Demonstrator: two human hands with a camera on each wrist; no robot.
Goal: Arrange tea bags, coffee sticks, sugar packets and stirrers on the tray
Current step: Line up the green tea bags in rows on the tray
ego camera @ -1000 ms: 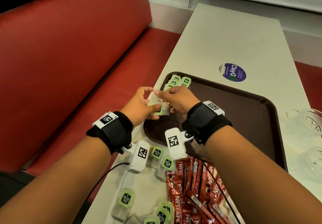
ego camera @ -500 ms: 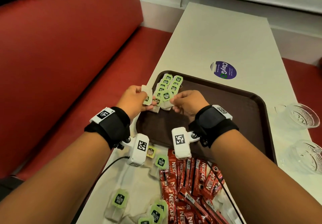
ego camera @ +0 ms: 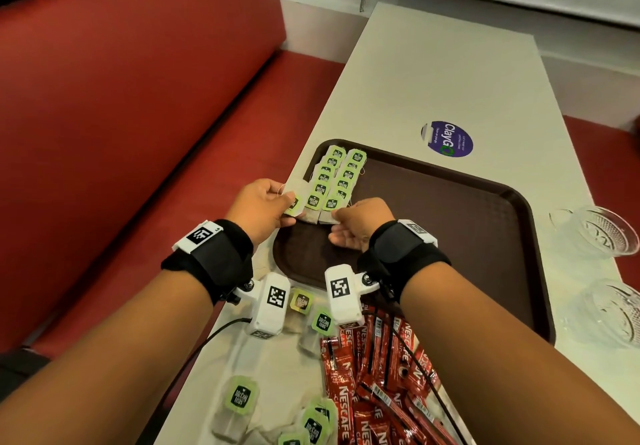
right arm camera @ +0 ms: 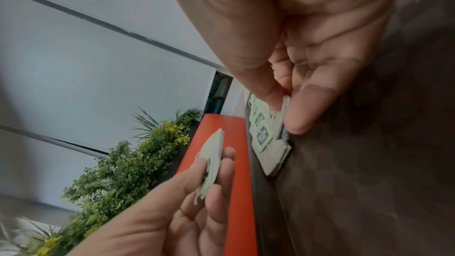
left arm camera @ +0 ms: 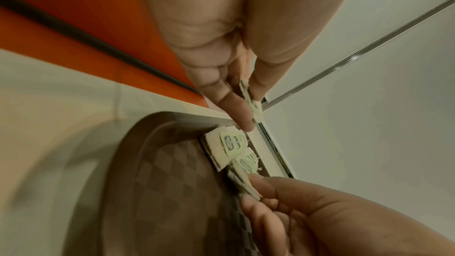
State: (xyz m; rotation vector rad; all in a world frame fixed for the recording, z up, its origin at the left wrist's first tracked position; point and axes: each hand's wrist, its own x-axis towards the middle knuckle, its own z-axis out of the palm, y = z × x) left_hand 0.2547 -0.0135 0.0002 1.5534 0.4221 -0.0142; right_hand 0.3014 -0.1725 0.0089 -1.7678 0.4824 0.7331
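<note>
The left hand [ego camera: 258, 207] pinches a tea bag [ego camera: 292, 202] between thumb and fingers, held just off the tray's [ego camera: 485, 236] left rim. The right hand [ego camera: 360, 228] pinches the nearest bag [ego camera: 329, 209] of two overlapping rows [ego camera: 337, 177] lying in the tray's far-left corner. Loose bags [ego camera: 240, 398] and coffee sticks [ego camera: 367, 392] lie on the table [ego camera: 450, 73] nearer the person.

The tray [ego camera: 485, 222] lay on the table [ego camera: 433, 73], two rows of tea bags [ego camera: 337, 177] in its far-left corner. Nearer the person, off the tray, lay loose tea bags [ego camera: 242, 398] — coffee sticks [ego camera: 374, 382] to their right. Two glass dishes [ego camera: 601, 233] stood right of the tray, a bench [ego camera: 138, 115] left of the table.
</note>
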